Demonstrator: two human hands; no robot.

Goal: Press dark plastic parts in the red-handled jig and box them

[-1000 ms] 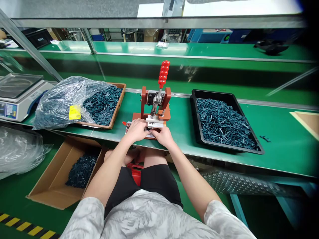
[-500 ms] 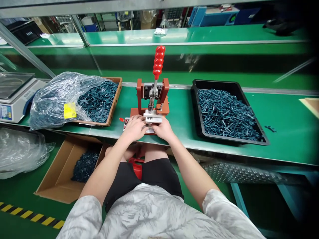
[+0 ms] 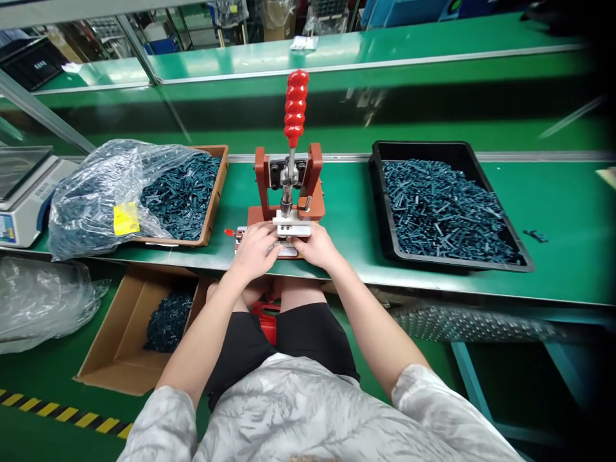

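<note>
A toggle-clamp press (image 3: 287, 176) with a brown frame stands at the bench's front edge, its red ribbed handle (image 3: 295, 109) upright. My left hand (image 3: 254, 250) is at the left side of its base, with fingers bent inward under the metal pressing block (image 3: 292, 224). On the other side, my right hand (image 3: 315, 247) reaches to the block's right end, thumb pointing inward and the other fingers mostly hidden. Both hands look closed at the fixture; whatever lies between their fingertips is too small and covered to make out. A small red-tipped clamp (image 3: 230, 232) sits beside my left hand.
To the left, a brown tray (image 3: 219, 192) holds dark blue-green strips partly under a plastic bag (image 3: 91, 199); a scale (image 3: 29, 192) stands beyond. A black tray (image 3: 380, 212) of similar pieces is at the right. Below the bench sits a cardboard box (image 3: 110, 340).
The camera view has shifted and tilted slightly. Both hands stay at the press with little visible movement, and the red handle remains upright.
</note>
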